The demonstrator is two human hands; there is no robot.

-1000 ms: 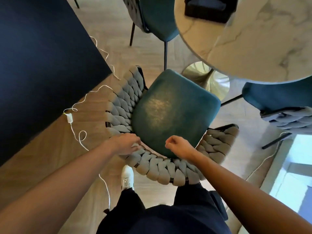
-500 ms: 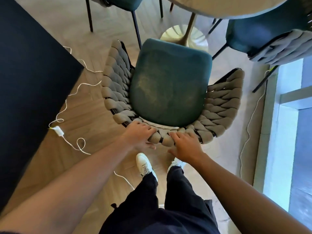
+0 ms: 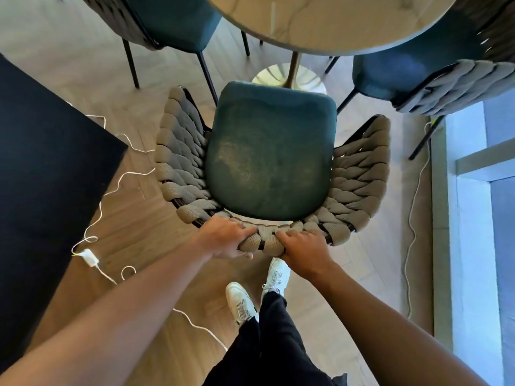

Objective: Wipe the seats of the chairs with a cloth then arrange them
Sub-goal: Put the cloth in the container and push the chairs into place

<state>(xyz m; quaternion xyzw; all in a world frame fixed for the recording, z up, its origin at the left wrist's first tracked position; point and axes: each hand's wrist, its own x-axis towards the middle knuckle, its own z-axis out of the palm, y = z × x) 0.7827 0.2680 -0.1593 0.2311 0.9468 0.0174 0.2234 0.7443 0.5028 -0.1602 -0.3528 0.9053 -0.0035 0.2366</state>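
A chair with a teal seat (image 3: 269, 151) and a woven grey backrest (image 3: 359, 179) stands right in front of me, facing the round marble table (image 3: 334, 20). My left hand (image 3: 225, 240) grips the top of the backrest at its middle, fingers curled over the weave. My right hand (image 3: 305, 249) grips the same rim just to the right. No cloth is in view.
Two more teal chairs stand at the table, one at the far left (image 3: 172, 20) and one at the right (image 3: 412, 68). The table's gold base (image 3: 289, 76) sits just beyond the seat. A dark table (image 3: 41, 162) fills the left. White cables (image 3: 111, 190) trail over the wooden floor. My feet (image 3: 256, 288) stand behind the chair.
The chair has turned to face the round table and slid toward its base. Both hands moved to the middle of the backrest top and keep their grip there.
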